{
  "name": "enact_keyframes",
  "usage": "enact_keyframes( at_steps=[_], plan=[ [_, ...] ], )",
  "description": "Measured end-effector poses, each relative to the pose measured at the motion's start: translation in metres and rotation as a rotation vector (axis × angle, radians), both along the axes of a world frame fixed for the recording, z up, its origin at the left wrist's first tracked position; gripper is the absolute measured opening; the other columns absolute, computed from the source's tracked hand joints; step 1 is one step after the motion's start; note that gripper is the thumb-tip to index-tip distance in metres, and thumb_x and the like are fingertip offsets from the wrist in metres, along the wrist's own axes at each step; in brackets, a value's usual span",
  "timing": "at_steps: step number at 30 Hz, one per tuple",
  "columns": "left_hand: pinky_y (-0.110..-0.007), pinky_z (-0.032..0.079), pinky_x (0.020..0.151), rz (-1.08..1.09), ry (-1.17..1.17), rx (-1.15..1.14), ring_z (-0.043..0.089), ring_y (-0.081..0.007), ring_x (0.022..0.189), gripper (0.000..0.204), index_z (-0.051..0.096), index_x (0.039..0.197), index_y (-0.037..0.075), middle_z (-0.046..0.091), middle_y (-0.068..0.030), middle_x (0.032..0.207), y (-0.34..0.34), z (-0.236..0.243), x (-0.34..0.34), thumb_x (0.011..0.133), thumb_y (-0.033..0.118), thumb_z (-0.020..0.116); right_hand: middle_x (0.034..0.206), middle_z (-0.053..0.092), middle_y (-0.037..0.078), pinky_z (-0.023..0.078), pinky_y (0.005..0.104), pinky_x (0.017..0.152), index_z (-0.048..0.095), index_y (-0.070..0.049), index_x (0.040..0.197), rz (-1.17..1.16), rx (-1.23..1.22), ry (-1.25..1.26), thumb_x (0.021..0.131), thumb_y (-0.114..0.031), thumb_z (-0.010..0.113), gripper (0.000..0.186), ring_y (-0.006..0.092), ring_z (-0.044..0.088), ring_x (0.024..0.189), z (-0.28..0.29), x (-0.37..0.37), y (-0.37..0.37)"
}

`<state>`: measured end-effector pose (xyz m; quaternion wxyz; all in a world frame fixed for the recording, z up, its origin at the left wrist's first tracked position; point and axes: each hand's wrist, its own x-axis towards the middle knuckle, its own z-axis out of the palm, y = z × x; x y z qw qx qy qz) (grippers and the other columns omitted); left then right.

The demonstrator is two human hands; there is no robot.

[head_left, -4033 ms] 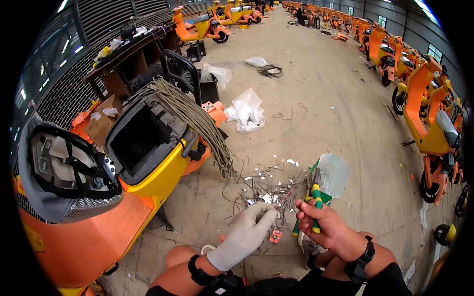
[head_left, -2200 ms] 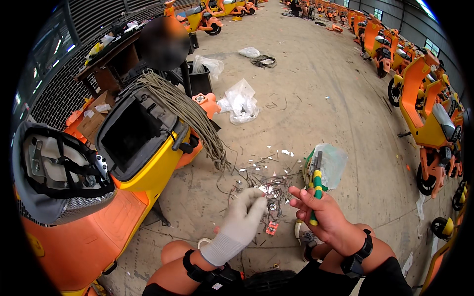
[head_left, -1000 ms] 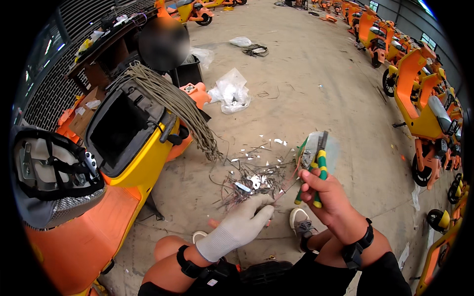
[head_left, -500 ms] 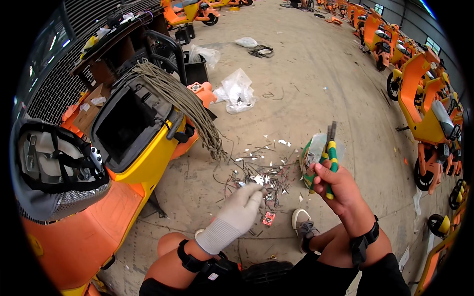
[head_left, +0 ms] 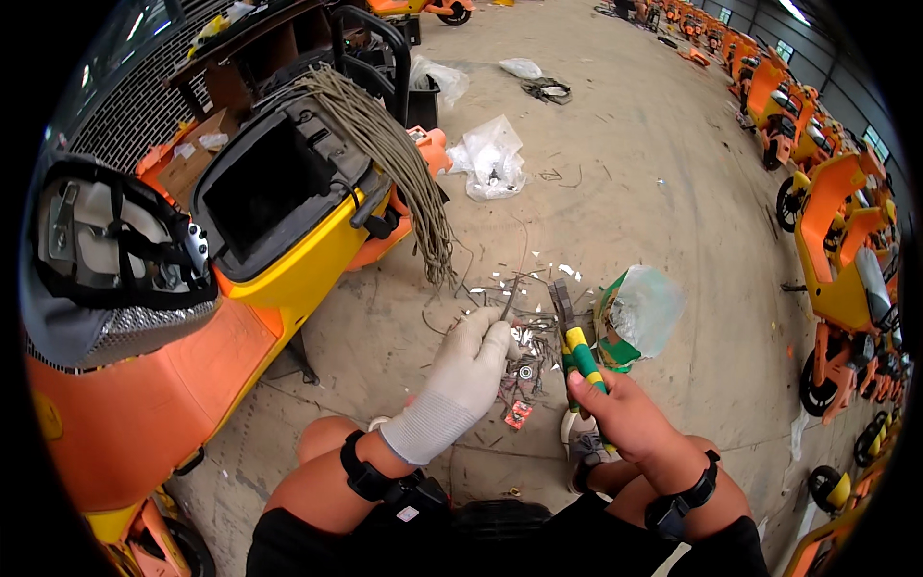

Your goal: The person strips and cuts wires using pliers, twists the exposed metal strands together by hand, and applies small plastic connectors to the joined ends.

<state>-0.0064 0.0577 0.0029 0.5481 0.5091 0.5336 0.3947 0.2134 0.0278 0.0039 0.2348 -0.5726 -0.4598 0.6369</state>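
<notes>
My left hand [head_left: 460, 370], in a pale knitted glove, pinches a short, thin dark piece of cable [head_left: 511, 296] that points up and away. My bare right hand [head_left: 620, 413] is wrapped round the yellow-and-green handles of a pair of pliers [head_left: 575, 338]. The plier jaws are just right of the cable piece and apart from it. Under my hands, cut wire scraps [head_left: 548, 348] and white bits lie heaped on the floor, with a small ring-shaped part [head_left: 525, 372] and a red tag [head_left: 518, 414] among them. A green-and-clear plastic bag [head_left: 636, 313] stands open beyond the pliers.
To my left stands an orange-and-yellow scooter [head_left: 144, 413] with an open black box [head_left: 274, 188]. A bundle of cables [head_left: 385, 144] hangs over it, and an upturned helmet [head_left: 120, 260] rests there. More scooters [head_left: 832, 236] line the right side. A clear bag [head_left: 492, 159] lies ahead.
My right hand has lowered the pliers and brought them left, toward my left hand. The cable piece in my left hand now shows clearly. The view has shifted slightly.
</notes>
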Motion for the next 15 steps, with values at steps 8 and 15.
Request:
enact_keyframes(
  at_steps=[8,15],
  plan=[
    [-0.023,0.045,0.064,-0.027,-0.039,-0.052,0.050,-0.0064,0.070,0.029,0.058,0.119,-0.001,0.058,-0.0018,0.084,-0.004,0.009,-0.002,0.105,0.019,0.043,0.130,0.048,0.007,0.035,0.0368,0.106,0.068,0.000,0.105,0.119,0.206,0.035,0.100,-0.030,0.063,0.031,0.0192,0.046,0.121,0.000,0.002,0.001],
    [-0.035,0.050,0.075,-0.017,0.188,0.189,0.063,-0.0218,0.080,0.032,0.060,0.120,-0.002,0.065,-0.0113,0.088,-0.007,-0.003,-0.003,0.103,0.021,0.047,0.130,0.044,0.011,0.037,0.0367,0.106,0.072,-0.003,0.108,0.173,0.346,-0.078,0.091,-0.017,0.069,0.021,0.0224,0.044,0.125,0.010,-0.001,-0.004]
  ],
)
